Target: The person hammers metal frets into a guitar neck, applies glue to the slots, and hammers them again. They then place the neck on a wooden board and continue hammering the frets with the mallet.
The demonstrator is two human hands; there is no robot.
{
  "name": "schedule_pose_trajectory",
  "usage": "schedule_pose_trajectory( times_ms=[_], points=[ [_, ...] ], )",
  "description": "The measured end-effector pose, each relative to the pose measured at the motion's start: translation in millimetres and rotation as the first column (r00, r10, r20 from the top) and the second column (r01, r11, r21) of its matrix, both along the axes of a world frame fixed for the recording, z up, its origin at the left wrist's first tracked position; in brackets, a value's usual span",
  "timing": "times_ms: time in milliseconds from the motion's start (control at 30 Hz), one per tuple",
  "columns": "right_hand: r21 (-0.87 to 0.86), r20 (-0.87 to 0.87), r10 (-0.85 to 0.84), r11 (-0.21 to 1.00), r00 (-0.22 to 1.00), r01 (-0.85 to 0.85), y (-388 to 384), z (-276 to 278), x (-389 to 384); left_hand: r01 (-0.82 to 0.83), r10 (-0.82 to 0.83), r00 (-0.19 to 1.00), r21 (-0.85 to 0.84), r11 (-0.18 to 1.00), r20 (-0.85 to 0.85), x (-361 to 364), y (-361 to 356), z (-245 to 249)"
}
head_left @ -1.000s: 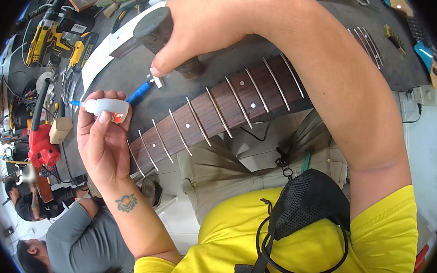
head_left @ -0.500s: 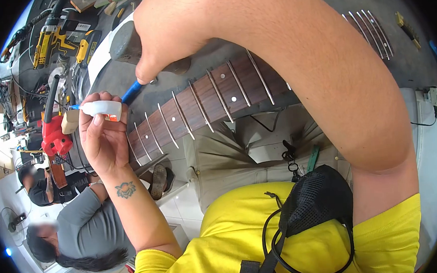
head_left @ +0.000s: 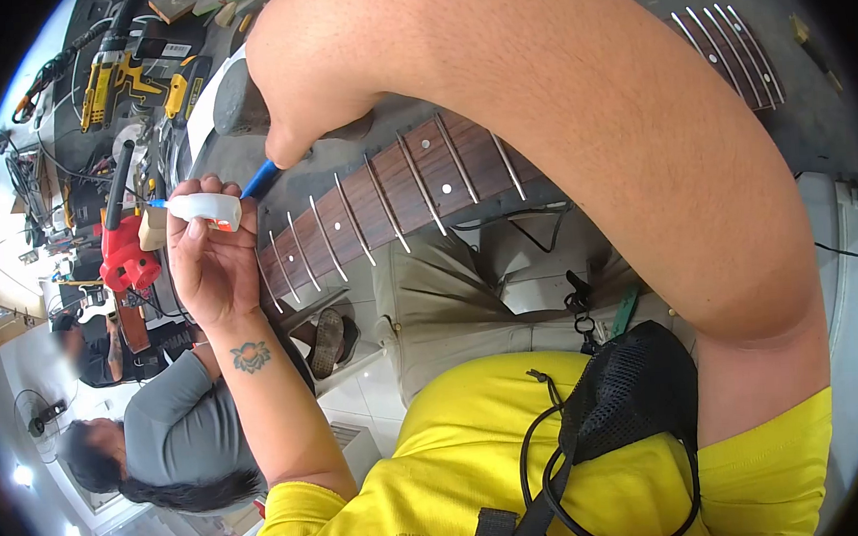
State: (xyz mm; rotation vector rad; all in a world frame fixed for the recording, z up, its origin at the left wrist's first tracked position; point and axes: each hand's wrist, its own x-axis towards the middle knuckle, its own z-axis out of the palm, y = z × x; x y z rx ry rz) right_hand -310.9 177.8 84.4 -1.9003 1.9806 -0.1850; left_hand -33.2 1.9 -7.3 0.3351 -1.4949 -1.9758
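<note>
My left hand (head_left: 215, 266) is closed around a small white glue bottle (head_left: 207, 211) with a blue tip and an orange label, lying on its side across the fingers. My right hand (head_left: 305, 89) reaches across from the right, its thumb on a slim blue stick-like thing (head_left: 261, 179); the other fingers are hidden. The blue thing's lower end is close to my left fingertips. Beneath my right forearm runs a dark wooden guitar fretboard (head_left: 400, 186) with metal frets and white dot inlays. Behind my right hand shows a dark grey rounded block (head_left: 238, 101).
Yellow-black power tools (head_left: 102, 89) and a red blower (head_left: 130, 255) lie on the grey bench at left. A brush-like tool (head_left: 815, 50) is at far right. A person in a grey shirt (head_left: 178, 421) sits nearby, with another beyond. A black mesh pouch (head_left: 633, 388) hangs at my chest.
The view has turned slightly, so bench and people sit a little further right at left. My left hand with the glue bottle shifts slightly right; my right hand stays nearly still.
</note>
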Motion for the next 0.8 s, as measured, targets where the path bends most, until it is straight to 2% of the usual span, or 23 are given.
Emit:
schedule_pose_trajectory(
  times_ms=[233,300,333,367,400,433,467,500,567,633,667,700,767,800],
  points=[
    [-0.078,-0.015,-0.055,0.996,0.998,0.054,-17,-17,-1,-0.04,0.041,0.999,0.037,0.999,-0.024,0,5,5],
    [-0.11,-0.016,-0.078,0.991,0.997,0.076,-22,-21,0,-0.103,0.105,0.994,0.057,0.993,-0.036,0,0,11],
    [-0.124,-0.014,-0.084,0.989,0.996,0.082,-22,-23,1,-0.208,0.209,0.978,-0.092,0.974,-0.001,-3,-3,20],
    [-0.134,-0.007,-0.097,0.986,0.995,0.095,-24,-26,4,-0.219,0.218,0.976,-0.097,0.971,-0.023,-4,-10,26],
    [-0.132,-0.009,-0.104,0.986,0.995,0.102,-23,-24,3,-0.309,0.396,0.908,-0.414,0.856,0.14,-4,-20,33],
    [-0.136,-0.032,-0.089,0.987,0.996,0.084,-22,-22,3,-0.302,0.598,0.767,-0.691,0.657,0.234,0,-31,38],
    [-0.105,0.006,-0.111,0.988,0.994,0.111,-22,-19,4,-0.245,0.636,0.728,-0.769,0.591,0.256,7,-50,36],
    [-0.072,0.044,-0.134,0.988,0.99,0.137,-21,-18,5,-0.269,0.646,0.724,-0.762,0.589,0.243,14,-60,31],
    [-0.055,0.043,-0.132,0.989,0.99,0.135,-28,-26,0,-0.253,0.702,0.629,-0.765,0.592,0.335,16,-75,23],
    [-0.067,0.096,-0.157,0.984,0.983,0.164,-32,-32,-2,-0.25,0.621,0.648,-0.647,0.72,0.441,19,-80,13],
    [-0.056,0.113,-0.149,0.986,0.982,0.156,-35,-35,-5,-0.245,0.672,0.612,-0.709,0.662,0.416,19,-81,6],
    [-0.059,0.088,-0.147,0.987,0.985,0.152,-34,-32,-6,-0.222,0.671,0.594,-0.712,0.667,0.444,18,-79,4],
    [-0.04,0.123,-0.17,0.984,0.978,0.176,-33,-26,-8,-0.106,0.731,0.459,-0.787,0.608,0.504,18,-80,4],
    [-0.007,0.189,-0.171,0.984,0.967,0.176,-37,-29,-11,-0.126,0.729,0.471,-0.78,0.612,0.496,21,-82,2]
  ],
)
